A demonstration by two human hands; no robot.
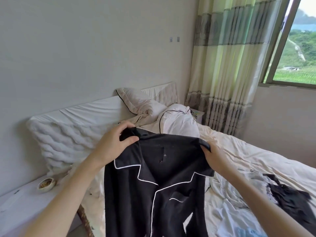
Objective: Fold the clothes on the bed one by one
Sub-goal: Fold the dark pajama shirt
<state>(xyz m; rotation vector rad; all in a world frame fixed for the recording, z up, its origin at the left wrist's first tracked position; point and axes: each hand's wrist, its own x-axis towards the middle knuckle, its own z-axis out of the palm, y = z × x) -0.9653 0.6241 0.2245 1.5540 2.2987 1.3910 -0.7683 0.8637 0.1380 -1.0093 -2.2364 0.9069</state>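
Above the bed (256, 161), black shirt (153, 194) held by both hands, no legible label

The pyjama shirt (153, 185) is black, with thin white piping along the collar, the front edge and the pocket. The bed sheet (248, 159) is cream-white. The pillow (179, 124) is white with a thin black line around its edge. The curtain (227, 65) has wide bands of pale yellow-green and grey-green, and a grey leaf pattern. The wall (85, 48) is plain light grey. Another black garment (290, 197) lies on the sheet.
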